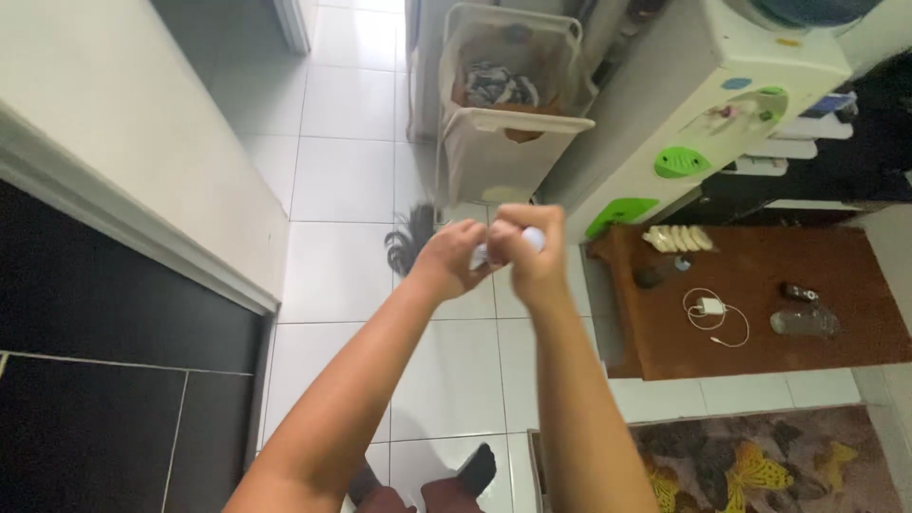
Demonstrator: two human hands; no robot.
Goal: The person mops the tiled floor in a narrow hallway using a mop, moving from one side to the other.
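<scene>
Got both my hands up in front of me, left hand (456, 256) and right hand (532, 249) pressed together and clenched around one small white thing (532, 237), pale and mostly hidden so I can't tell what it is. Below there's one laundry basket (503, 142), one brown table (760, 304) with one white charger (711, 309), plus one butterfly rug (760, 465).

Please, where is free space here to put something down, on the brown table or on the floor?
On the brown table, the near edge below the white charger cable is bare; its far part is crowded with small things. The white tiled floor left of the hands, between the wall and the laundry basket, is free.
</scene>
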